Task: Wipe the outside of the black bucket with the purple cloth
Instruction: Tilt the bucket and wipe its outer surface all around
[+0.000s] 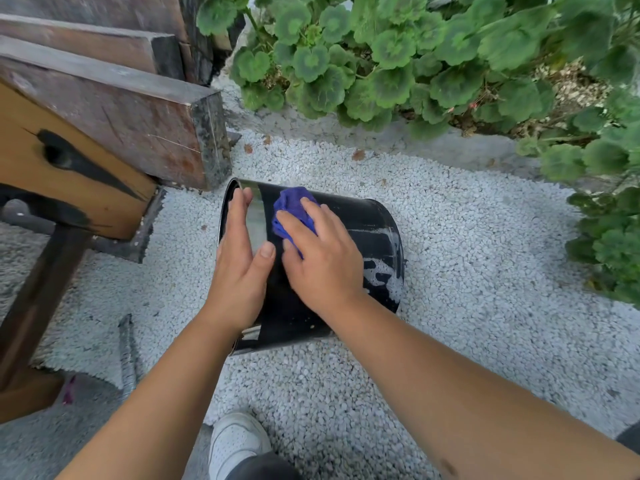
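- Bucket [363, 237] lay on its side on white gravel [467, 254], mouth to the left, just right of a wooden bench [104, 133].
- Left hand [239, 268] lay flat and spread on the wall near the rim, steadying it.
- Right hand [322, 258] pressed the bunched cloth [292, 206] onto the upper wall, fingers spread over it.
- Whitish streaks showed near the base, right side; judged not yet wiped.
- Judgement: bucket stiff, light, glossy, likely to roll on its side. Best braced at the rim. Cloth soft, should follow the curve.
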Tool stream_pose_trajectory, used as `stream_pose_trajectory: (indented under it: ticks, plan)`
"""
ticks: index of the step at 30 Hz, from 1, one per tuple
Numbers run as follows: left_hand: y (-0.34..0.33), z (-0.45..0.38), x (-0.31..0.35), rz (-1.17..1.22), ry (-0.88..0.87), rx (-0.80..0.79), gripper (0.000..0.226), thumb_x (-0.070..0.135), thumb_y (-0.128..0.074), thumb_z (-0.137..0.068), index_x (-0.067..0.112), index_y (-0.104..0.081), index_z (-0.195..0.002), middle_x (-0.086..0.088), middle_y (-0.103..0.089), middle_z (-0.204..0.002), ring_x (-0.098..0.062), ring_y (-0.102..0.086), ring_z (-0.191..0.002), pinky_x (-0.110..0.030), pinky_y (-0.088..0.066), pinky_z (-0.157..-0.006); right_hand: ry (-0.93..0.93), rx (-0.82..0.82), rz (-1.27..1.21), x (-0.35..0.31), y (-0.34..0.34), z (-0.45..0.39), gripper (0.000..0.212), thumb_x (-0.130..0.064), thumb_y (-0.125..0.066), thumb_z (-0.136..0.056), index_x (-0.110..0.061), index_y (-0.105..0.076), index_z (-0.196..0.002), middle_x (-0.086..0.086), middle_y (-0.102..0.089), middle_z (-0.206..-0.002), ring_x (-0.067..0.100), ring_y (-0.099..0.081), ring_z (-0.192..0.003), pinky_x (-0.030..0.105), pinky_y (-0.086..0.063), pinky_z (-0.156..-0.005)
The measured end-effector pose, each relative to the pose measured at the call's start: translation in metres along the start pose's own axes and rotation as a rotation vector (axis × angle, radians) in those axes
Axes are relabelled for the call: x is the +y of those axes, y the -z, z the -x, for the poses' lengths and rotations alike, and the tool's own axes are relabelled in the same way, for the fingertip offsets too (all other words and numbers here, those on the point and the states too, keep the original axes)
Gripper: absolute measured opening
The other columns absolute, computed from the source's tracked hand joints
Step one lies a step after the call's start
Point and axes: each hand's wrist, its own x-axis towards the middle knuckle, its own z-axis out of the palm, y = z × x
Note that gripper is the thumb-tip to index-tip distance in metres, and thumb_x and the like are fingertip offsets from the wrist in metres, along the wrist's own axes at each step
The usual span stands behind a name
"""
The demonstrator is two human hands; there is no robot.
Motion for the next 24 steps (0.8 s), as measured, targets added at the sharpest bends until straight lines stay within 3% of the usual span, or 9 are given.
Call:
stream_pose_trajectory:
  ticks: [5,7,11,14,17,20,24]
  plan:
    - [0.004,-0.001,0.001,-0.001,0.025,0.026,0.081,0.078,-0.027,-0.089,0.034,-0.001,-0.152,0.033,-0.011,-0.155,0.003,-0.012,-0.148,-0.032,-0.014,-0.120,-0.254,-0.099,0.056,0.067,0.006,0.006,0.039,-0.025,-0.052,-0.092,-0.027,-0.061,-0.130,0.007,-0.053,-0.143,0.034,-0.047,-0.130,0.051,-0.045,-0.103]
    - [-0.001,-0.004,0.008,-0.020,0.023,0.013,0.083,0.076,-0.025,-0.090,0.030,-0.003,-0.154,0.029,-0.012,-0.157,0.004,-0.011,-0.148,-0.028,-0.012,-0.119,-0.385,-0.110,0.055,0.093,0.012,0.009,0.039,-0.024,-0.051,-0.095,-0.028,-0.057,-0.134,0.004,-0.048,-0.147,0.028,-0.043,-0.133,0.047,-0.042,-0.106]
    - [-0.016,-0.009,0.024,-0.075,0.029,-0.014,0.085,0.072,-0.024,-0.092,0.021,-0.005,-0.157,0.010,-0.010,-0.165,-0.007,-0.007,-0.152,-0.047,-0.013,-0.123,-0.464,-0.162,0.030,0.118,0.024,0.009,0.041,-0.025,-0.046,-0.099,-0.027,-0.051,-0.140,0.001,-0.041,-0.152,0.023,-0.036,-0.138,0.041,-0.034,-0.112]
    - [-0.019,-0.009,0.029,-0.083,0.048,-0.021,0.086,0.072,-0.023,-0.091,0.021,-0.006,-0.158,0.006,-0.007,-0.166,-0.012,-0.003,-0.153,-0.052,-0.012,-0.122,-0.500,-0.154,-0.058,0.114,0.030,0.006,0.043,-0.025,-0.047,-0.098,-0.025,-0.049,-0.141,-0.001,-0.044,-0.150,0.020,-0.037,-0.139,0.038,-0.030,-0.115]
    - [-0.016,-0.008,0.024,-0.077,0.045,0.004,0.088,0.077,-0.022,-0.090,0.021,-0.009,-0.157,0.006,-0.008,-0.166,-0.010,-0.003,-0.153,-0.049,-0.010,-0.123,-0.477,-0.121,-0.199,0.086,0.033,-0.004,0.043,-0.029,-0.052,-0.095,-0.024,-0.052,-0.138,-0.005,-0.051,-0.143,0.016,-0.046,-0.131,0.041,-0.036,-0.112]
    - [-0.015,-0.009,0.024,-0.081,0.028,0.007,0.095,0.082,-0.018,-0.086,0.018,-0.012,-0.157,0.007,-0.008,-0.164,-0.007,-0.002,-0.152,-0.040,-0.006,-0.124,-0.320,-0.121,-0.237,0.038,0.032,-0.015,0.044,-0.035,-0.055,-0.092,-0.025,-0.056,-0.135,-0.004,-0.054,-0.141,0.018,-0.046,-0.130,0.041,-0.036,-0.111]
    - [-0.015,-0.013,0.023,-0.009,0.028,0.002,0.100,0.083,-0.021,-0.085,0.014,-0.015,-0.156,0.006,-0.011,-0.161,-0.011,-0.007,-0.152,-0.043,-0.008,-0.124,-0.159,-0.054,-0.218,-0.023,0.019,-0.007,0.044,-0.043,-0.048,-0.091,-0.033,-0.057,-0.133,-0.004,-0.052,-0.143,0.022,-0.044,-0.131,0.037,-0.040,-0.103]
